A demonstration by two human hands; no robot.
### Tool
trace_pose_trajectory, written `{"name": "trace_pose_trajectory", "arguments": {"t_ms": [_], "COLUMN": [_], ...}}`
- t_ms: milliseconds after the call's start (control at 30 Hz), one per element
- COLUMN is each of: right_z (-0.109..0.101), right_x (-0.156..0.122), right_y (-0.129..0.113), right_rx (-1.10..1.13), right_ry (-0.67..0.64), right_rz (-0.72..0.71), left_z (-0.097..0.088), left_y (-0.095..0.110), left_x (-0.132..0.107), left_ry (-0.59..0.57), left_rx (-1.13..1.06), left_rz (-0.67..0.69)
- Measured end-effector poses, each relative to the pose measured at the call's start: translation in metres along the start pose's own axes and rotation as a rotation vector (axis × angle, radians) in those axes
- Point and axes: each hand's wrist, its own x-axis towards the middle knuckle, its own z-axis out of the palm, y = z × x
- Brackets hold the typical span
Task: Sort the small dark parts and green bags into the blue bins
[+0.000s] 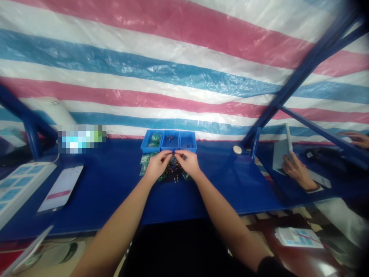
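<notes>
Left hand and right hand both pinching, thumb to fingers, tips nearly meeting at a tiny dark part, too small to identify. Part is just in front of the bins, over the far side of the pile. Fingertip grip from both sides probably because it's so small. Pile lies between the hands on the table, likely for short reach. Bins side by side, presumably keeping kinds apart: green packets left, dark pieces middle and right.
</notes>
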Motion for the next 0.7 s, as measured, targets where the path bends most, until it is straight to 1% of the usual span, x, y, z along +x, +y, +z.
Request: {"name": "trace_pose_trajectory", "arguments": {"t_ms": [100, 300, 400, 500, 700], "right_z": [0.0012, 0.0025, 0.0016, 0.0013, 0.0021], "right_x": [-0.0005, -0.0008, -0.0005, -0.0005, -0.0006], "right_y": [0.0, 0.0024, 0.0034, 0.0032, 0.0016], "right_rx": [0.006, 0.014, 0.007, 0.01, 0.009], "right_ry": [-0.002, -0.001, 0.01, 0.018, 0.018], "right_rz": [-0.007, -0.019, -0.021, -0.029, -0.019], "left_z": [-0.0006, -0.0029, -0.002, -0.0009, -0.0018], "left_y": [0.0008, 0.0037, 0.0033, 0.0023, 0.0027], "left_x": [0.0002, 0.0007, 0.0005, 0.0005, 0.0005], "left_ry": [0.012, -0.035, -0.013, 0.004, -0.004], "left_rx": [0.012, 0.022, 0.007, 0.019, 0.034], "left_rz": [0.001, -0.011, -0.015, 0.011, 0.005]}}
